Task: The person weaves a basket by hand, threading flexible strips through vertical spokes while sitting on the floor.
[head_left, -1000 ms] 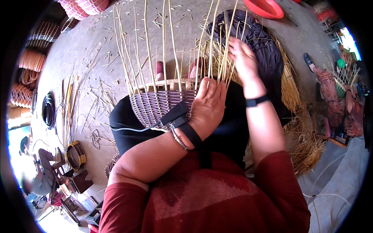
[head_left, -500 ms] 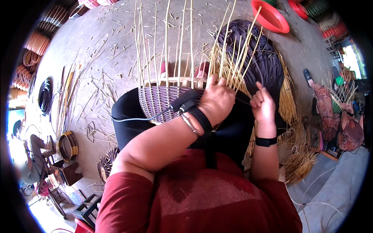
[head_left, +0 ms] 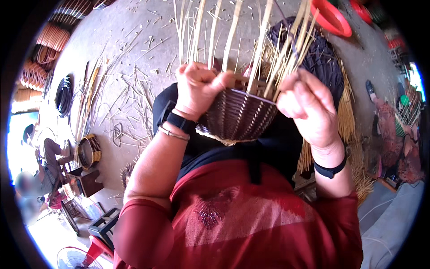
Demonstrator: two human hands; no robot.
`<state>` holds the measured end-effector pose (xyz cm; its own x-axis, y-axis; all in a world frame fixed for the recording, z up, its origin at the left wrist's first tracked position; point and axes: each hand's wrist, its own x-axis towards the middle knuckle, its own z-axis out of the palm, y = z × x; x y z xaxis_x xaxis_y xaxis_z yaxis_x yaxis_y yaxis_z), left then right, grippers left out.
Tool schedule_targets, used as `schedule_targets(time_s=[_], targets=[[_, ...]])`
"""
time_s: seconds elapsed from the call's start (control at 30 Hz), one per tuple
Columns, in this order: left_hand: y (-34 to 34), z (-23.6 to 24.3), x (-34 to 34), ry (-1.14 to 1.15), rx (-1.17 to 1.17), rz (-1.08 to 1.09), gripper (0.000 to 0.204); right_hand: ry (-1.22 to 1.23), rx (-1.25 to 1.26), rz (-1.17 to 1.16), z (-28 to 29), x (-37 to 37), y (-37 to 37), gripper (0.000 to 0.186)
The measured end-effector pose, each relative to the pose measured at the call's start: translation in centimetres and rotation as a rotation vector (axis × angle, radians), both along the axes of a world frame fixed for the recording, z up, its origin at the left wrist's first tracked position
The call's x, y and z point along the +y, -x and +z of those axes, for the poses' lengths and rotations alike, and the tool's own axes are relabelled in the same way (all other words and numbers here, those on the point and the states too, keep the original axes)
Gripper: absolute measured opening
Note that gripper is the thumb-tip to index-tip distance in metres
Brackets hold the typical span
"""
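A half-woven basket (head_left: pixel 239 115) rests tilted on my lap, its wall dark brown with pale flecks. Long pale upright stakes (head_left: pixel 231 36) stick up from its rim. At the rim's left side my left hand (head_left: pixel 197 87) is closed, fingers curled over the edge and thumb lying along it. My right hand (head_left: pixel 309 105) is closed at the right side, pinching a dark weaving strand (head_left: pixel 255 96) drawn taut along the rim. The strand's loose part rises above that hand among the stakes. Part of the rim lies hidden under my left hand.
Beyond my right hand lies a dark bundle (head_left: pixel 329 67) beside pale straw-like sticks (head_left: pixel 346 116). A red basin (head_left: pixel 331 18) stands farther off. Cut scraps litter the floor at left, near a black coil (head_left: pixel 64 96) and a small basket (head_left: pixel 88 151). Other people sit at both sides.
My left hand has moved from the basket's right side to its left rim. My right hand has come in to the rim, pulling the strand. The basket has turned and tipped.
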<state>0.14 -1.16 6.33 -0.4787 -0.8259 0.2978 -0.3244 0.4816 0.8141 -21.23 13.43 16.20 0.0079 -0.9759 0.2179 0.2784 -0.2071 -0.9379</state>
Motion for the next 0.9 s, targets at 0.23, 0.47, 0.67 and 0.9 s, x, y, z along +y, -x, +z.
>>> schedule_targets(time_s=[0.23,0.47,0.67,0.9], targets=[[0.4,0.5,2.8,0.38,-0.152,0.118,0.027,-0.236,-0.415,-0.327,-5.9,-0.4,2.0,0.027],[1.5,2.1,7.4,0.525,-0.24,-0.042,0.064,-0.357,-0.328,-0.366,-6.3,0.0,2.7,0.024],[4.5,1.5,8.8,0.52,-0.38,-0.05,0.055,-0.11,0.626,-0.579,-6.1,-7.8,2.8,0.03],[4.0,1.7,8.6,0.48,-0.401,-0.002,0.034,-0.205,0.209,-0.643,-2.9,-3.2,2.5,0.065]])
